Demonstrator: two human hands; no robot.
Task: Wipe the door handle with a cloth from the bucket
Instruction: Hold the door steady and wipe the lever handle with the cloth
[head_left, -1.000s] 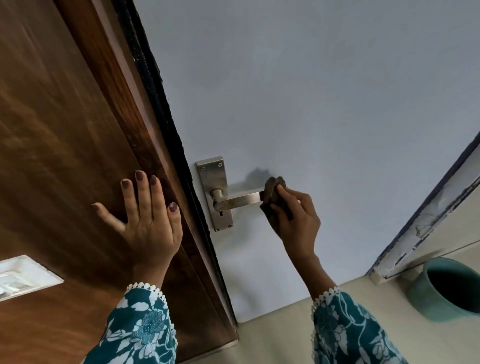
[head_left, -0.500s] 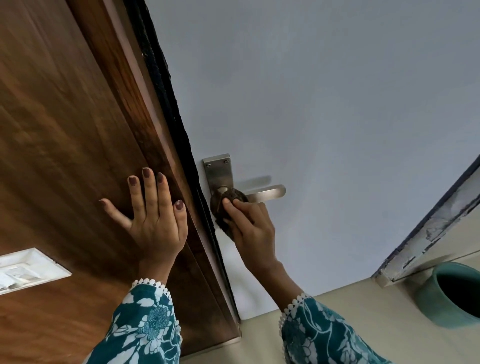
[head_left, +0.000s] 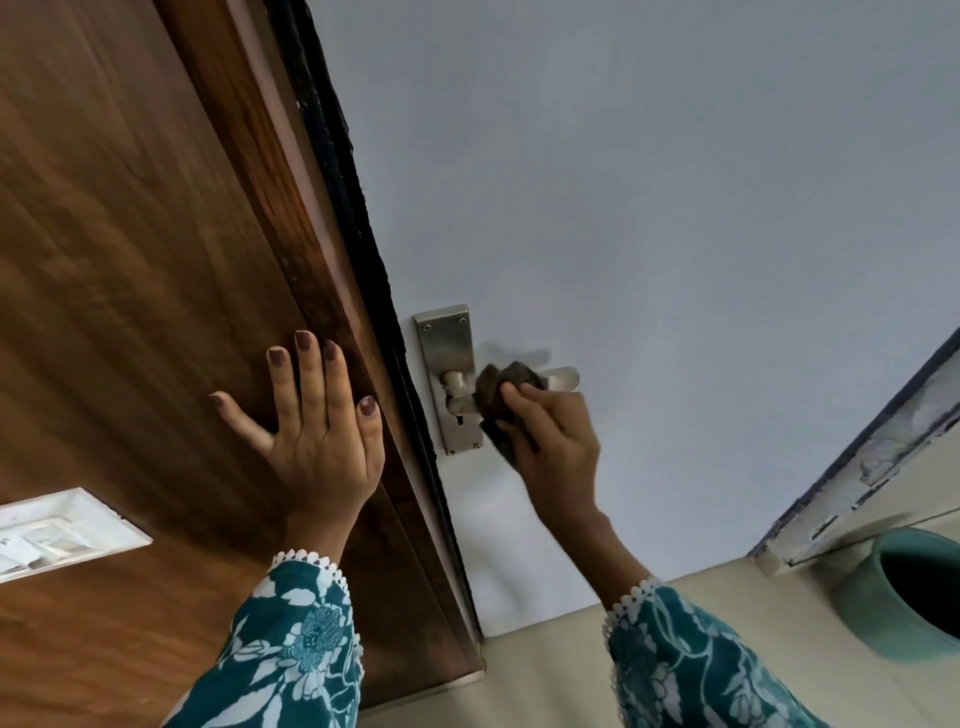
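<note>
While the left hand (head_left: 317, 436) lies flat and spread wide against the brown wooden panel (head_left: 130, 260), gripping nothing, the right hand (head_left: 550, 441) is curled tight around a dark brown cloth (head_left: 498, 384) and presses it onto the door handle (head_left: 563, 376). The cloth is bunched over the middle of the silver lever, so only the lever's right tip and its round hub at the left show on either side of the wad. The thumb and fingers close over the lower part of the cloth, and part of it hangs out below them. The lever stands out from a tall metal backplate (head_left: 447, 343), fixed with 2 screws at its top, on the pale grey door (head_left: 675, 208). A dark strip runs between the door's left edge and the wooden panel, and the left hand's fingertips lie close to that strip. Both wrists come out of teal sleeves (head_left: 291, 649) with a white floral print and scalloped white trim. At the left edge a white switch plate (head_left: 67, 530) is set into the wood. At the far right, on the beige floor (head_left: 545, 675), a teal bucket (head_left: 914, 597) stands well apart from the handle, its opening dark. Just above it runs a chipped white frame (head_left: 857, 478).
</note>
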